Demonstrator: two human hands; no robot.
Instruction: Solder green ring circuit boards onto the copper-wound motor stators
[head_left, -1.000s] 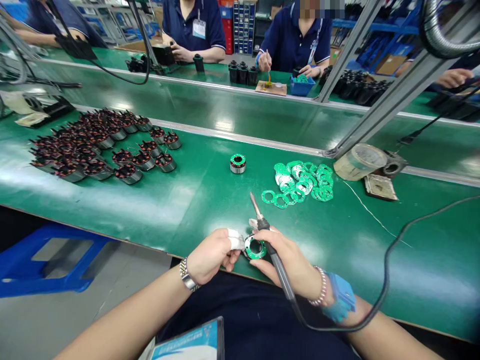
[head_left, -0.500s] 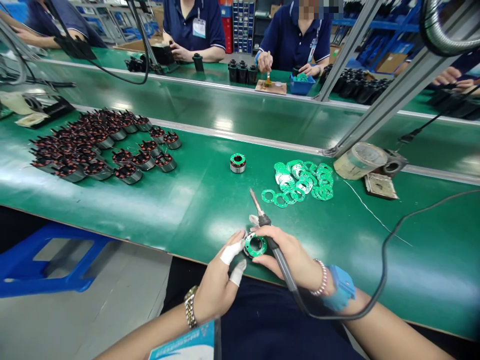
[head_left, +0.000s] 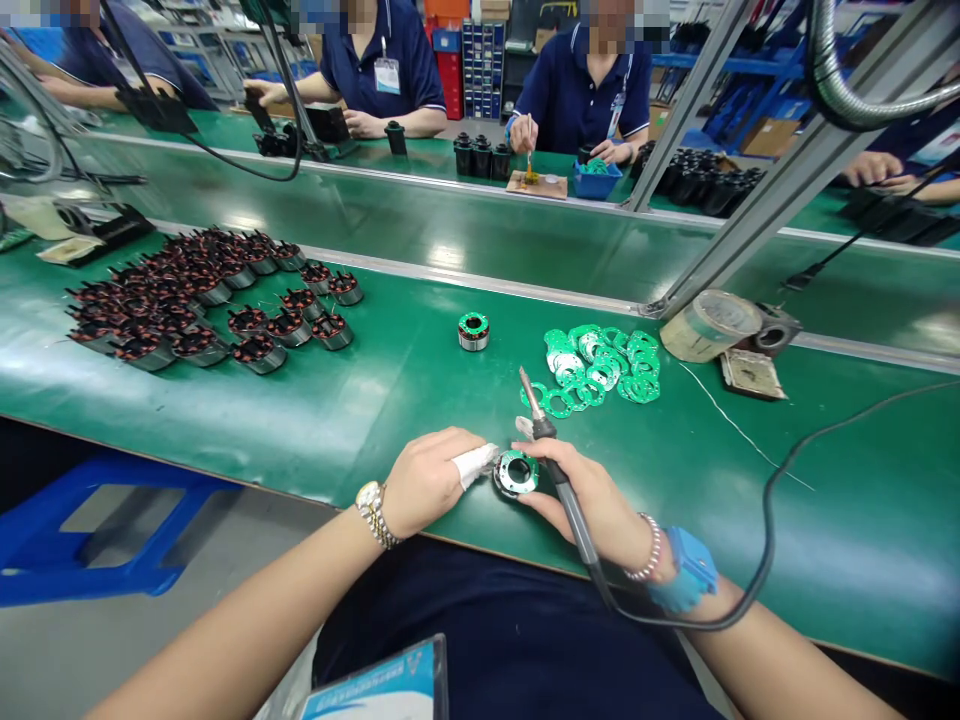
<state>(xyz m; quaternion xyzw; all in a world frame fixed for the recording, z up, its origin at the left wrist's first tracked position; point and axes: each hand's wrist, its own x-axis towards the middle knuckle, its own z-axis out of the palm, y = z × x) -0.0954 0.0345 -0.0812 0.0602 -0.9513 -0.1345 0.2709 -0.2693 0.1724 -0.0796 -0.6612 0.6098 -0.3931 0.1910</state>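
1. Left hand (head_left: 427, 482): fingers pressed together and pinching nothing, two of them in white cots (head_left: 474, 465), tips just beside the stator.
2. Right hand (head_left: 589, 495): pinches a soldering iron (head_left: 568, 503), tip pointing away, with its fingers close against the stator.
3. Stator (head_left: 517, 473): green board on top, lying flat on the green bench (head_left: 390, 400) between both hands.
4. Farther on: a second stator (head_left: 473, 331) stands alone, beside a heap of green rings (head_left: 600, 365) and a tape roll (head_left: 709, 325).
5. Left: rows of copper-wound stators (head_left: 202, 315).
6. Farthest: co-workers (head_left: 581, 100) across the conveyor.
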